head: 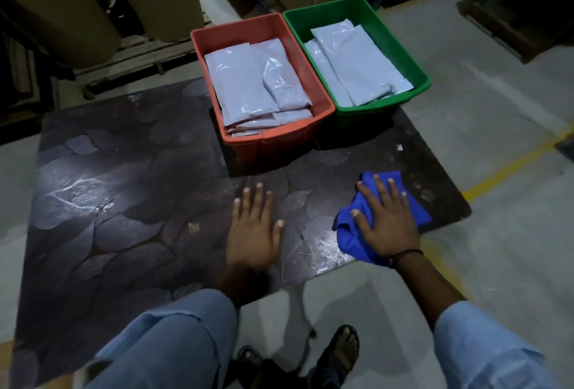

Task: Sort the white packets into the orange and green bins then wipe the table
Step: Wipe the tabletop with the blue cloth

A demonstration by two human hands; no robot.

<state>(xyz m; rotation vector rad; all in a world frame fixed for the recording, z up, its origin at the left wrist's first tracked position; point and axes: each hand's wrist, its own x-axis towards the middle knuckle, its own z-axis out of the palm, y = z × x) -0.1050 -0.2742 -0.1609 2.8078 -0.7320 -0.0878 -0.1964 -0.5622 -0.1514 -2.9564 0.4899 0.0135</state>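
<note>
The left hand is laid flat on the dark table, fingers straight and slightly spread, holding nothing. The right hand is pressed palm-down on a crumpled blue cloth near the table's right edge, fingers extended and apart over the fabric. Farther back, the orange bin and the green bin are set side by side, touching, at the far edge; white packets are stacked inside both.

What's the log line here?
phase: wipe | white packets: in orange bin, green bin | right hand: flat on blue cloth | left hand: flat on table
</note>
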